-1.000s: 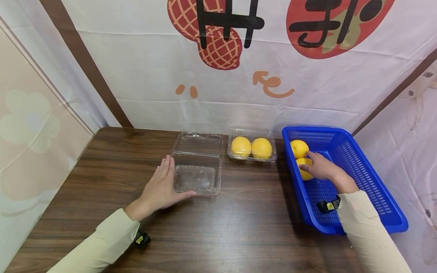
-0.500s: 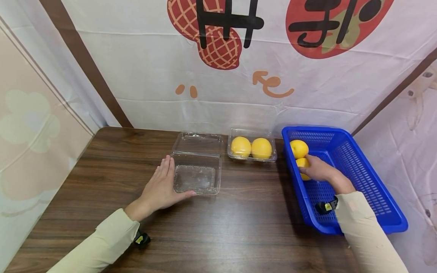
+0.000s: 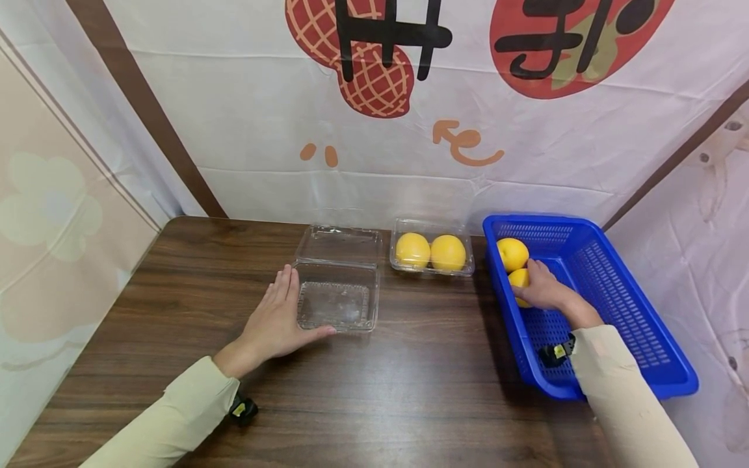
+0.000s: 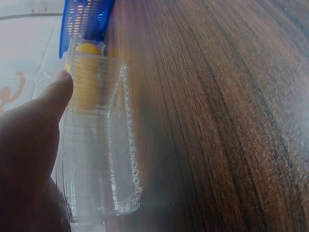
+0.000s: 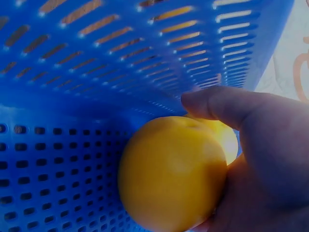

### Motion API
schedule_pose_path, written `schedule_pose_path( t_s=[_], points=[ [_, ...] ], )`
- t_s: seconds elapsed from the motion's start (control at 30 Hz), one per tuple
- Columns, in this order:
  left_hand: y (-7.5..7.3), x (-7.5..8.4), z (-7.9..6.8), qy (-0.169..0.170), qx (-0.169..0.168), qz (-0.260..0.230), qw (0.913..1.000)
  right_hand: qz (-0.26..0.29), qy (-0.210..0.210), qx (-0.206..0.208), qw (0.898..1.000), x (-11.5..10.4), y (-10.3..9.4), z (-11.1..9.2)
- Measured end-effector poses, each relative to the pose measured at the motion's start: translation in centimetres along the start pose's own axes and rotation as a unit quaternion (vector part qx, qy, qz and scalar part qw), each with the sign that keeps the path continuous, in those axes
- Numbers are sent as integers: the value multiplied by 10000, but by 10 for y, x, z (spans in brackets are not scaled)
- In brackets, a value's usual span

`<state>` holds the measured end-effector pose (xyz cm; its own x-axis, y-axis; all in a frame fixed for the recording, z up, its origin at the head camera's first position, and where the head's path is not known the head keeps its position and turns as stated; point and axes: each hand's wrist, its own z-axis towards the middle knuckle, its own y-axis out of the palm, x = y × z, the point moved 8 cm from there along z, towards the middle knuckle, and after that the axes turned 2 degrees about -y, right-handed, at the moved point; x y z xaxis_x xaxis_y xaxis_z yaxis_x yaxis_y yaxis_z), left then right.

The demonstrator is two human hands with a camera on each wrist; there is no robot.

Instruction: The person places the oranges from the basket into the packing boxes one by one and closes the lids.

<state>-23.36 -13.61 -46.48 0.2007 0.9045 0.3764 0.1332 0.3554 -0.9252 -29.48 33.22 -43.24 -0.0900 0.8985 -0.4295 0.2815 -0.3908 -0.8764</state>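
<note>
My left hand (image 3: 272, 322) rests against the left side of an open, empty clear plastic clamshell (image 3: 374, 322), fingers straight along its side and thumb stretched past its near corner. In the left wrist view, the thumb (image 4: 60, 87) lies at the rim of this clamshell (image 4: 125, 169). My right hand (image 3: 549, 289) reaches into a blue plastic basket (image 3: 643, 318). It holds a round yellow fruit (image 3: 517, 288) between thumb and fingers. The right wrist view has that fruit (image 5: 169, 174) up close, its underside partly hidden by the palm. A second yellow fruit (image 3: 512, 253) sits just behind it.
A second clear clamshell (image 3: 433, 227) with two yellow fruits inside stands at the back of the brown wooden table (image 3: 409, 403), between the open clamshell and the basket. A printed cloth backdrop (image 3: 246, 130) hangs along the table's far edge.
My right hand has shifted slightly left and closed its fingers around the nearer fruit in the basket. The left hand and the open clamshell have stayed in place.
</note>
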Motion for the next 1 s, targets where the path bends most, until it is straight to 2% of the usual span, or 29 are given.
schedule_pose_path(
  t_s=[0.6,1.0],
  points=[
    [0,0,0,9,5,1,10000,123,254,-82,9996,13,2,1],
    [-1,1,-1,10,-11,-12,10000,102,-1,-130,9999,11,1,-1]
  ],
)
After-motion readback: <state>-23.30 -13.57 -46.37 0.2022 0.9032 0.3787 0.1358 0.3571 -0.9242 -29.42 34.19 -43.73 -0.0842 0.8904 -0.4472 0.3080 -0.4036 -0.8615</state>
